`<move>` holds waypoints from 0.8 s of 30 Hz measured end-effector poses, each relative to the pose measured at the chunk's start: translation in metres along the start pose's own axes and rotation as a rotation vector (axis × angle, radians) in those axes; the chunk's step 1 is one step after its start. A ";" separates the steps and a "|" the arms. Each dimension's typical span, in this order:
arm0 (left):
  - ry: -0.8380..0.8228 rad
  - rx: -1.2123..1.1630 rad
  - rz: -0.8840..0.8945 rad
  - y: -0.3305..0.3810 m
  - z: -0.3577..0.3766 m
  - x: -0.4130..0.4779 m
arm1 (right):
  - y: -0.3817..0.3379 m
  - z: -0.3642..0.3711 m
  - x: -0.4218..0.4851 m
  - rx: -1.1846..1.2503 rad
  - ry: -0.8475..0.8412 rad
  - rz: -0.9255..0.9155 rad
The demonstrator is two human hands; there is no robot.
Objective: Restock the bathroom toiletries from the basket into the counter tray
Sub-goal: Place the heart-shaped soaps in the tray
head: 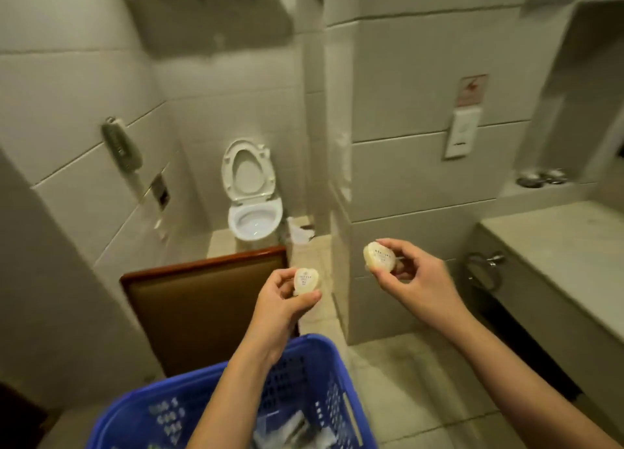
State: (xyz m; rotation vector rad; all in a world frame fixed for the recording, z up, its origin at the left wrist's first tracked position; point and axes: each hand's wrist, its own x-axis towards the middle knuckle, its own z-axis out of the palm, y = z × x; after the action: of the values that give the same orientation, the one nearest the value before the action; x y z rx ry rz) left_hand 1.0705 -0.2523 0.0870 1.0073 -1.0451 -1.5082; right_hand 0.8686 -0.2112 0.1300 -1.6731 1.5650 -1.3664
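My left hand (283, 303) is raised above the blue plastic basket (334, 377) and grips a small round wrapped soap (305, 279) between thumb and fingers. My right hand (413, 278) holds a second round wrapped soap (380, 257) further right, at about the same height, near the tiled partition. Inside the basket lie more wrapped toiletry packets (297, 430), partly hidden by my left forearm. The pale stone counter (570, 246) runs along the right edge. No tray shows on it; small metal dishes (540, 178) sit on a shelf behind it.
A brown padded chair back (202, 300) stands just behind the basket. A toilet (253, 195) with its lid up is at the far end, a wall phone (121, 144) at left. A tiled partition (405, 185) separates toilet and counter. A towel ring (483, 269) hangs on the counter front.
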 end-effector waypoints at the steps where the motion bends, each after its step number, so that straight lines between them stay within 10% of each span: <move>1: -0.041 -0.005 -0.001 0.001 0.022 0.002 | 0.003 -0.022 -0.003 -0.020 0.045 -0.004; 24: -0.911 0.192 -0.212 -0.183 0.579 -0.157 | 0.132 -0.505 -0.311 -0.775 0.744 0.497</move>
State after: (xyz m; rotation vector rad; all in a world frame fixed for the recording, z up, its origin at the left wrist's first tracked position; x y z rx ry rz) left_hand 0.4940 -0.0043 0.0873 0.5361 -1.7733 -2.1452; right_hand 0.4115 0.1879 0.1107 -0.9602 2.9797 -1.2314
